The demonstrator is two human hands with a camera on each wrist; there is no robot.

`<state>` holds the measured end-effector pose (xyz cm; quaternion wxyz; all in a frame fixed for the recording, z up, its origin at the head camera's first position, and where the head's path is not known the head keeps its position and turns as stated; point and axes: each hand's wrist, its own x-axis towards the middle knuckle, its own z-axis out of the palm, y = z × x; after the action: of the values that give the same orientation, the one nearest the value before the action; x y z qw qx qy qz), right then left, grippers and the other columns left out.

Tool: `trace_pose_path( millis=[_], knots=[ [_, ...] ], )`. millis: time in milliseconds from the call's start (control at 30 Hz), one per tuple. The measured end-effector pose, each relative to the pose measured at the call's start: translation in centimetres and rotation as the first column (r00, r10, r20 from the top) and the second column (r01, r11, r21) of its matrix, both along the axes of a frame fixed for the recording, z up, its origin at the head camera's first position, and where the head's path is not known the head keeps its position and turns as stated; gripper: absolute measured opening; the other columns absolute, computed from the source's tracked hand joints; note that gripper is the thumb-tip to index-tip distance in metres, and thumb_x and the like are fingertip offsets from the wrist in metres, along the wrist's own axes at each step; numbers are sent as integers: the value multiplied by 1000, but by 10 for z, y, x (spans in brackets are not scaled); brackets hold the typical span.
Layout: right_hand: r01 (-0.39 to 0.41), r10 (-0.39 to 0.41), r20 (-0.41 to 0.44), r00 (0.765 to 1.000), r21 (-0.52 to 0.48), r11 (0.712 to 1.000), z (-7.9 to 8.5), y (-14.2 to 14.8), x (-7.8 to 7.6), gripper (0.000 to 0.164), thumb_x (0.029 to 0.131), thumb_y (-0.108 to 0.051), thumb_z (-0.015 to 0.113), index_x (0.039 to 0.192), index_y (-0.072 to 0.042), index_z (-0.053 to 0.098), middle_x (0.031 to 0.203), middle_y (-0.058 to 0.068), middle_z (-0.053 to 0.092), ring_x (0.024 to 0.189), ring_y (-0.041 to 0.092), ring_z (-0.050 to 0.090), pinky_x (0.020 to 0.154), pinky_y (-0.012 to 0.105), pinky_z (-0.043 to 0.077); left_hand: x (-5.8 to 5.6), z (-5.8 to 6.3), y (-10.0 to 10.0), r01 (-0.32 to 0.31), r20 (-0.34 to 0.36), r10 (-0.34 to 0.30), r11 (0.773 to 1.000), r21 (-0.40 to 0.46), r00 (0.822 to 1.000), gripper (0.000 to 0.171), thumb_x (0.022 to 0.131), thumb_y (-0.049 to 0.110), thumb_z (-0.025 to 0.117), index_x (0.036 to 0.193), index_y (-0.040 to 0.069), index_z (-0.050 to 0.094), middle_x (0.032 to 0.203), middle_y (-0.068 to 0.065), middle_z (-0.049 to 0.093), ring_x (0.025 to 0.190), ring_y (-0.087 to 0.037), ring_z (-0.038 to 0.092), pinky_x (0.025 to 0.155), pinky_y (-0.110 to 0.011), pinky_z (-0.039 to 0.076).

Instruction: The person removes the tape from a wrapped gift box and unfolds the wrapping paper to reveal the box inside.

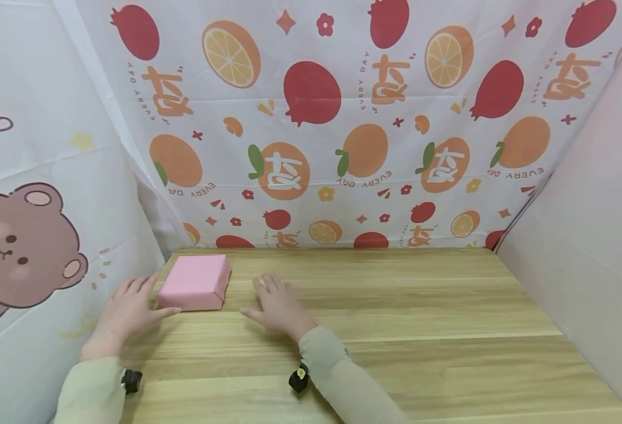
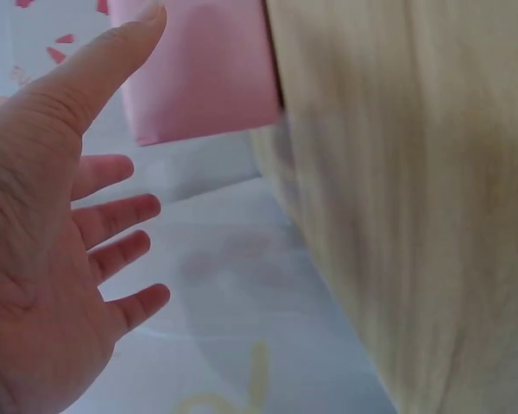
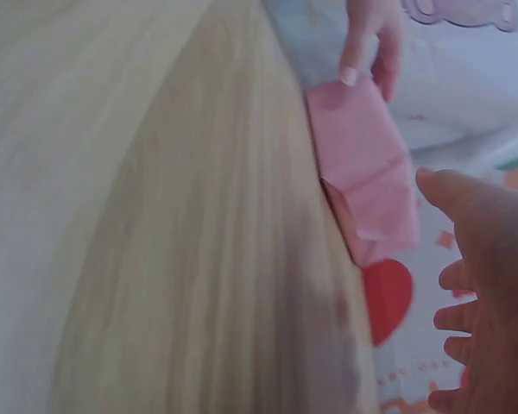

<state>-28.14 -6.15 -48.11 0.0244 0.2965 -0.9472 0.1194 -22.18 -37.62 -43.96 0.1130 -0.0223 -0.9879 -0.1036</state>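
Note:
A pink paper-wrapped box lies flat at the far left of the wooden table. At its left side is my left hand, fingers spread and thumb reaching along the box's near edge; whether it touches is hard to tell. My right hand hovers to the right of the box, apart from it, with fingers extended and thumb toward the box. In the left wrist view, the left palm faces the box and grips nothing. Folded paper shows on the end of the box in the right wrist view.
The wooden table stretches to the right. Behind it hangs a fruit-print cloth; a bear-print cloth hangs along the left and a plain white one along the right. Each wrist wears a small black device.

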Motion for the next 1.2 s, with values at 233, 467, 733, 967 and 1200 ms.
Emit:
trace_pose_path(
  millis=[233,467,733,967,1200],
  knots=[
    [-61,61,12,998,31,998,-6,-29,-2,85,91,-76,28,156,-21,22,162,4,25,151,23,20,121,46,27,-6,-7,-4,22,12,-22,1000,-10,1000,104,74,63,74,146,-3,37,138,-34,43,126,-54,30,98,-73,26],
    [-91,89,31,996,48,995,2,-49,2,85,92,-72,34,157,-21,17,163,-3,20,151,18,20,121,41,28,-13,-13,-3,25,28,-25,1000,12,999,107,71,68,73,148,3,36,137,-32,46,124,-52,33,97,-72,28],
    [-122,120,50,991,31,992,11,-60,9,85,93,-67,42,158,-21,12,164,-4,20,151,16,21,120,41,29,-17,-15,-1,3,38,-4,1000,25,999,107,71,67,73,147,0,37,136,-32,46,125,-51,31,96,-72,27],
    [-133,131,61,989,35,990,12,-62,13,83,94,-66,40,158,-20,13,164,-6,17,151,13,18,121,40,27,-17,-14,1,21,18,-21,1000,9,1000,105,72,70,70,143,-2,42,136,-32,47,125,-50,32,94,-72,28],
    [-139,138,33,990,20,990,5,-59,11,84,95,-64,42,157,-16,15,164,-1,19,151,19,21,119,42,31,-20,-17,5,33,8,-33,999,-6,999,103,73,71,68,139,-4,45,134,-32,49,124,-50,34,94,-73,29]
  ],
)
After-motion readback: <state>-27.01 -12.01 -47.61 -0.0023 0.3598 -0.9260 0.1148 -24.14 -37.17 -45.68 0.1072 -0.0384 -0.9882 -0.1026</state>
